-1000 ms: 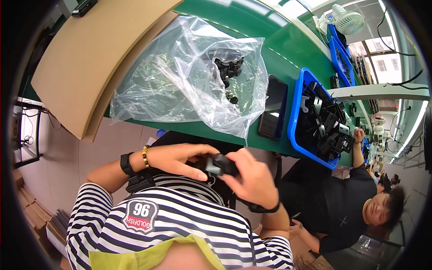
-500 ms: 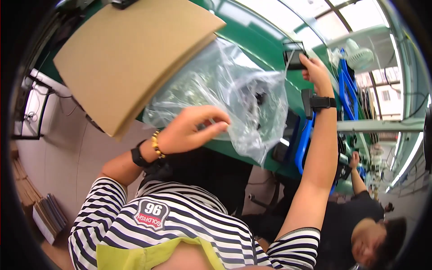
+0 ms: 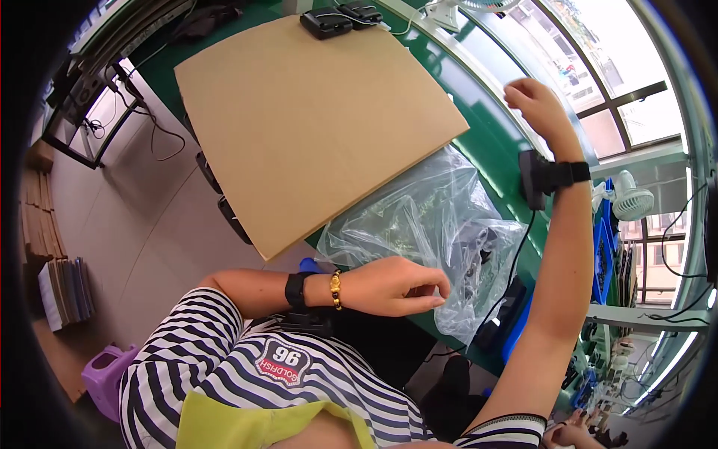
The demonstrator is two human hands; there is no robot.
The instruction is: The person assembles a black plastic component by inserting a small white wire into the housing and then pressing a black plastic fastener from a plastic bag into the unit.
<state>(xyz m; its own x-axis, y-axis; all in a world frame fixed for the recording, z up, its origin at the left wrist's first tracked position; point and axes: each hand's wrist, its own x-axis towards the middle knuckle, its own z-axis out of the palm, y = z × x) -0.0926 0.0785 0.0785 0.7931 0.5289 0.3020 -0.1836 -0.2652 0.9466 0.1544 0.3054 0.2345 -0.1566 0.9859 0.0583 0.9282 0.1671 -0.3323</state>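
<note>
My left hand point(image 3: 400, 288) hovers at the near edge of a clear plastic bag point(image 3: 419, 217). Its fingers curl loosely, with a gap between thumb and forefinger and nothing visible between them. Small dark pieces point(image 3: 486, 243) show through the bag's right part. My right hand point(image 3: 540, 111) is raised beyond the bag, near the window side; its fingers are curled in and no object shows in them. On the right wrist a black device point(image 3: 532, 179) is strapped, and a black cable point(image 3: 516, 273) runs down from it across the bag's right edge.
A large brown cardboard sheet point(image 3: 314, 127) covers much of the green table point(image 3: 467, 86), with black devices point(image 3: 327, 24) at its far edge. Blue bins point(image 3: 602, 254) and a fan point(image 3: 632, 198) stand at right. A purple stool point(image 3: 108, 378) is at lower left. Another person's hands point(image 3: 572, 434) show lower right.
The black frame-like object in my right hand is out of sight, and that hand is now curled with nothing visible. The view has shifted, showing more of the cardboard. My left hand stays loosely curled.
</note>
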